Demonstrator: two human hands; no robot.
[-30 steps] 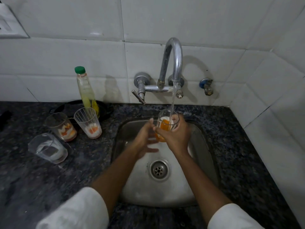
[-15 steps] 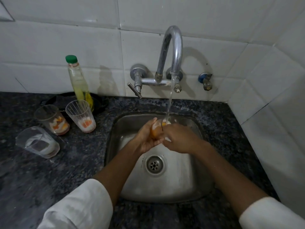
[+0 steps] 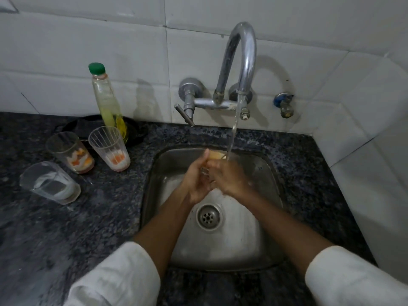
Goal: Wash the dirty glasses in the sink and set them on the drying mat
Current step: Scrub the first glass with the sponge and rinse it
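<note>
Clear drinking glass with orange residue: held over the steel sink, under the tap's water stream, mostly hidden by your hands. Left hand and right hand: fingers wrapped round it, pressed together. Left counter: three dirty clear glasses, green-capped soap bottle behind.

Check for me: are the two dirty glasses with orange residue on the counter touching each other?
Apart. In the head view a thin strip of dark counter shows between the left residue glass and the ribbed residue glass, from rims down to bases.
</note>
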